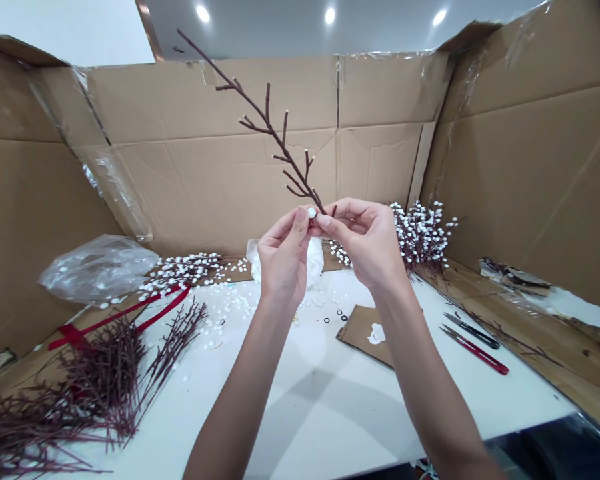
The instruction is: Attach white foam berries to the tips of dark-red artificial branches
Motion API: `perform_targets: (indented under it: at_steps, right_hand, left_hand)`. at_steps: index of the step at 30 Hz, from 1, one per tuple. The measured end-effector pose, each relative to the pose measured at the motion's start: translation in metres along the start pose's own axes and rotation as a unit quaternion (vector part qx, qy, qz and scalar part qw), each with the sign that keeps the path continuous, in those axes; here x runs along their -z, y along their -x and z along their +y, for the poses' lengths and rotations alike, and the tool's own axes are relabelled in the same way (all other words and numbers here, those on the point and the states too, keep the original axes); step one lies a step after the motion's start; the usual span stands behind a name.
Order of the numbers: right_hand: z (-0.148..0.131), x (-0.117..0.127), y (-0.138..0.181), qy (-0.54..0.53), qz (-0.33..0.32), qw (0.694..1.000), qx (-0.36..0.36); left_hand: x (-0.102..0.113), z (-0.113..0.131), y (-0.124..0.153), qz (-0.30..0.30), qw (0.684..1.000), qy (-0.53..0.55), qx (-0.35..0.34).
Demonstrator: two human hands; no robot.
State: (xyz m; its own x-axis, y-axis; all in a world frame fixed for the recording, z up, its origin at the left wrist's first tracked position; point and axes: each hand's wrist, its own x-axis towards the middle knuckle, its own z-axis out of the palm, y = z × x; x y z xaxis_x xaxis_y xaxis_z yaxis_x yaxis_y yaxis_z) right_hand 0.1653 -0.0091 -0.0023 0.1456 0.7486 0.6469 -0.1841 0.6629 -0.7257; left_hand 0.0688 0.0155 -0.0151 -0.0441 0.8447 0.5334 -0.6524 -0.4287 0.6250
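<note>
Both hands are raised in front of me and meet at the lower end of a brown artificial branch (280, 140). My right hand (373, 237) pinches the branch between thumb and fingers, and the branch slants up to the left. Several of its twig tips look whitish. In my left hand (285, 257) a small white berry (311, 213) is pinched between thumb and forefinger, close to the right thumb. Whether the berry touches a twig is hidden by the fingers.
Bare brown branches (105, 380) are heaped at left beside a red ribbon (165, 310). White-berried branches (423, 233) stand at back right. A plastic bag (100, 267), a cardboard piece (363, 333) with a white blob, and red snips (480, 353) lie around. Cardboard walls (230, 180) enclose the table.
</note>
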Motion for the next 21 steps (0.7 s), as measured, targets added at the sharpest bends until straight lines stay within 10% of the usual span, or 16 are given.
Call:
perform_targets:
  at_steps: [15,21]
  right_hand:
    - [0.0,0.001,-0.002,-0.037,0.004,0.999,-0.025]
    - [0.001,0.003,-0.004,-0.086,-0.024,0.994,-0.067]
  left_hand:
    - [0.007,0.007,-0.005,0.051,0.997,-0.015,-0.056]
    - [0.03,0.024,-0.02,-0.024,0.992,-0.121,0.021]
